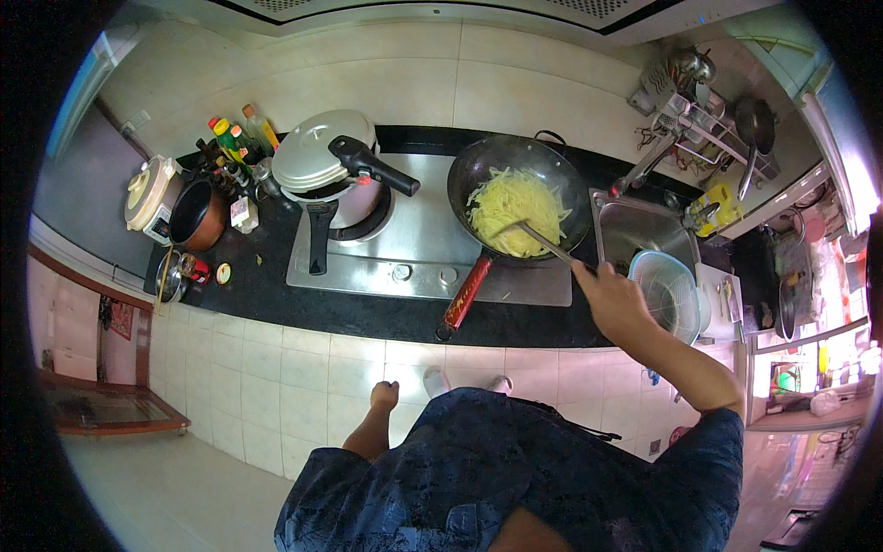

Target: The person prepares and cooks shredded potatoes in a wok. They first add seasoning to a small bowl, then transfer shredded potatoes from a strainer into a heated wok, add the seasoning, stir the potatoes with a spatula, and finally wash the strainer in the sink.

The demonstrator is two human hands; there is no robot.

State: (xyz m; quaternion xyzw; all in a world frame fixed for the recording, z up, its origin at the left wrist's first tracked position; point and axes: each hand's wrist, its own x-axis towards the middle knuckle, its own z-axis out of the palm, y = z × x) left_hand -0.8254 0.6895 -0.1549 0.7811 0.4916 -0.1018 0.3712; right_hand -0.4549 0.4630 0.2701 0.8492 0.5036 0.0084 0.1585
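My right hand (pixel 616 301) grips the handle of a metal spatula (pixel 545 241), whose head rests among pale yellow-green shredded vegetables (pixel 514 207). The shreds lie in a dark wok (pixel 465 169) on the right part of the steel gas hob (pixel 421 238). The wok's red handle (pixel 469 293) points towards me, untouched. My left hand (pixel 385 395) hangs low in front of the counter, its fingers curled, with nothing visible in it. On the hob's left part stands a pressure cooker (pixel 355 207), its silver lid (pixel 321 152) lying tilted on top.
A steel sink (pixel 645 221) is right of the hob, with a blue-rimmed colander (pixel 666 293) at its near edge and a white cutting board (pixel 721 300) beyond. Left stand sauce bottles (pixel 231 141), a copper-coloured pot (pixel 200 217), a rice cooker (pixel 155 196) and an open jar (pixel 195 268).
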